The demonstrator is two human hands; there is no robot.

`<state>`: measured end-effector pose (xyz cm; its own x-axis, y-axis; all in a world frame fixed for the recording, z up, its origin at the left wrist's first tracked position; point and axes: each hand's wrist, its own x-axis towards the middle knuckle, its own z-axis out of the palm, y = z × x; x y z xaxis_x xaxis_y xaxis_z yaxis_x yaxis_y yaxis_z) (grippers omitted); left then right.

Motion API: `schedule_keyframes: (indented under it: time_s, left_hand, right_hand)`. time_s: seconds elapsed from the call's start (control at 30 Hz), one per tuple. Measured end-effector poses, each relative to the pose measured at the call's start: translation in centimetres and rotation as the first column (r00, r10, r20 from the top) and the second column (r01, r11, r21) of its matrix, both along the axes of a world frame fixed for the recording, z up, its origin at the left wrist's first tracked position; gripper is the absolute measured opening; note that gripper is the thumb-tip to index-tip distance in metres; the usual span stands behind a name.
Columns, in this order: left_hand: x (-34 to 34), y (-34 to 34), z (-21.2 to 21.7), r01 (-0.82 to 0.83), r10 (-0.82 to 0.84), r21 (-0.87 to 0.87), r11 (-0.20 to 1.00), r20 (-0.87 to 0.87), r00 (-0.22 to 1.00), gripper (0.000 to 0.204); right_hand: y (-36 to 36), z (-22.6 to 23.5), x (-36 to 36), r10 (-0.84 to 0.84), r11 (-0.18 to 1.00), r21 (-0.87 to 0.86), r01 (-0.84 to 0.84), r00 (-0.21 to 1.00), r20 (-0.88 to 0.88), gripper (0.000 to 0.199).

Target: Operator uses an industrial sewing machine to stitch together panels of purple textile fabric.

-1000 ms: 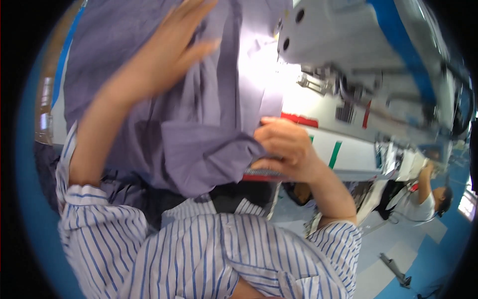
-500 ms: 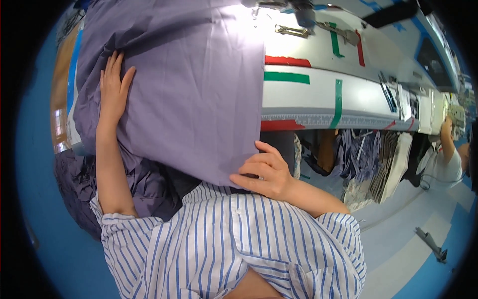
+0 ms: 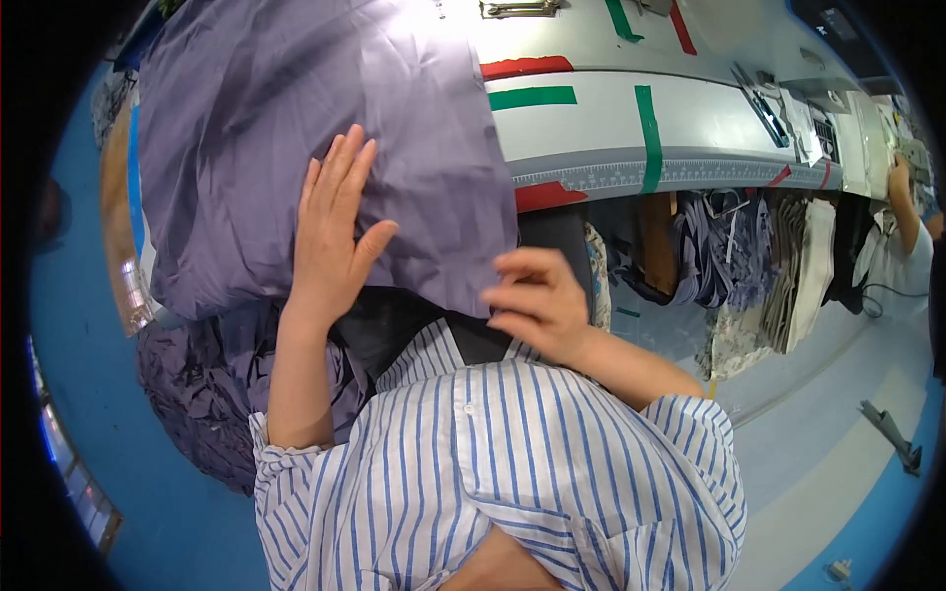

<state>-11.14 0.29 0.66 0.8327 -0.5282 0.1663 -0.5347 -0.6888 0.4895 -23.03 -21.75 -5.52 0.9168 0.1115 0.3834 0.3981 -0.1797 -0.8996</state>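
Note:
A wide piece of mauve cloth covers the left part of the work table, creased and hanging over its near edge. Flat above its middle is my left hand, fingers straight and the thumb spread; whether the palm touches cannot be told. At the cloth's near right corner, my right hand has loosely bent fingers that stand apart, with the tips by the edge. No grip on the cloth shows there.
A ruler strip and red and green tape mark the white table. Tweezers-like tools lie farther right. Bundles of cloth hang below the edge. A crumpled dark purple heap sits at left. Another person's arm shows far right.
My left hand has moved right, from the cloth's left side to its middle. The right hand's fingers have bent more. The whole view has shifted, and the cloth looks more rumpled.

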Motion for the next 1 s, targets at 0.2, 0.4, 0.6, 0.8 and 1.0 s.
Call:
schedule_keyframes:
  time_s: [0.2, 0.4, 0.6, 0.8, 1.0]
  left_hand:
    - [0.6, 1.2, -2.0, 0.044, -0.061, 0.193, 0.98, 0.083, 0.995, 0.059]
    - [0.7, 0.4, -1.8, 0.037, -0.059, 0.213, 0.976, 0.098, 0.993, 0.057]
    - [0.5, 1.0, -2.1, 0.032, -0.053, 0.224, 0.974, 0.088, 0.995, 0.055]
    - [1.3, 0.7, -1.9, 0.039, -0.063, 0.184, 0.982, 0.13, 0.99, 0.051]
    - [-2.4, -3.7, 0.8, 0.076, -0.047, -0.047, 0.996, 0.448, 0.893, 0.037]
  right_hand:
    - [-0.6, -1.6, -0.9, -0.031, 0.851, 0.415, 0.322, 0.819, -0.572, 0.036]
    - [-0.3, -3.5, 0.7, -0.078, 0.965, 0.178, 0.193, 0.859, -0.506, 0.042]
    - [-0.2, -4.1, 1.0, 0.191, 0.948, 0.312, 0.054, 0.688, -0.7, 0.031]
    - [-0.1, -2.6, -0.7, 0.305, 0.947, 0.254, -0.196, 0.794, -0.525, 0.026]
    - [0.7, -1.8, -1.9, 0.399, 0.893, 0.403, -0.199, 0.763, -0.508, 0.015]
